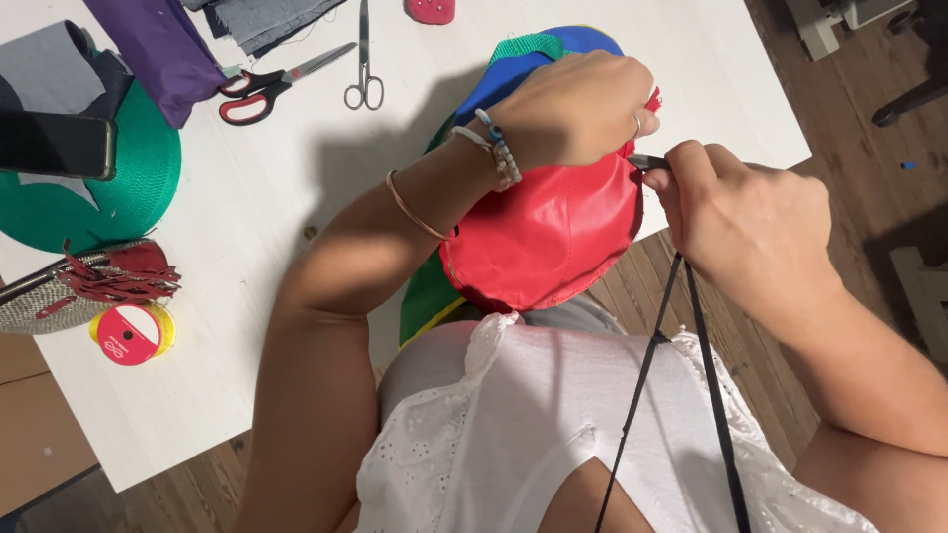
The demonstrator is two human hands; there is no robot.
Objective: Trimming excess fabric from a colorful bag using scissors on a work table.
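Both hands work at the table's near edge. Right hand (750, 222) pinches a thin black cord (681, 296) where it enters a red fabric piece (543, 242); the cord trails down over a white top. Left hand (578, 109) is closed on the fabric's upper edge, with green and blue panels (553, 49) behind. Farther off on the white table (276, 197) lie red-handled scissors (267, 89), steel scissors (364, 59) and a green webbing roll (118, 197).

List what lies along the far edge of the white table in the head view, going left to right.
Black phone → purple fabric roll → red-handled scissors → small steel scissors → red pincushion → left hand gripping the red, blue and green fabric piece → right hand pinching the black cord.
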